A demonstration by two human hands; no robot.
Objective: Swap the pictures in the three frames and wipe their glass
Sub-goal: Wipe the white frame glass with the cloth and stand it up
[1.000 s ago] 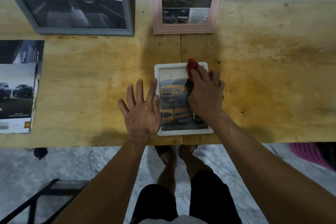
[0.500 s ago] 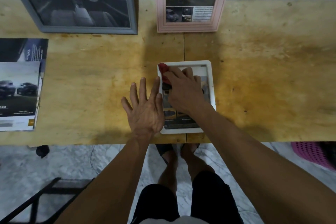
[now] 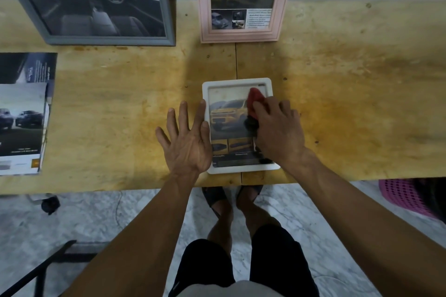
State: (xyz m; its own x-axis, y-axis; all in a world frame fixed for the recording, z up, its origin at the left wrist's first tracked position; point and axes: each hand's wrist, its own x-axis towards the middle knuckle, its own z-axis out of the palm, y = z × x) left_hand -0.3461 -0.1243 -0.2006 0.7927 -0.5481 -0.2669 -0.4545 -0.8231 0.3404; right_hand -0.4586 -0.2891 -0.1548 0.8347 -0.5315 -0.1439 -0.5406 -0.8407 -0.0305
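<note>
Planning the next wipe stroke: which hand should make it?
Right. The right hand already presses the red cloth on the white frame; the left hand lies flat, steadying its left edge.

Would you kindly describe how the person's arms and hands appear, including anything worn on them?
Both arms are bare for as much of them as shows, with no sleeves. The left hand and right hand wear no gloves, and no rings, watch or bracelets are visible. No markings are visible on them.

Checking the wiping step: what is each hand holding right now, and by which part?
The right hand holds a red cloth, bunched under its fingers against the white frame. The left hand holds nothing; it lies flat, fingers spread, at the frame's left edge.
</note>
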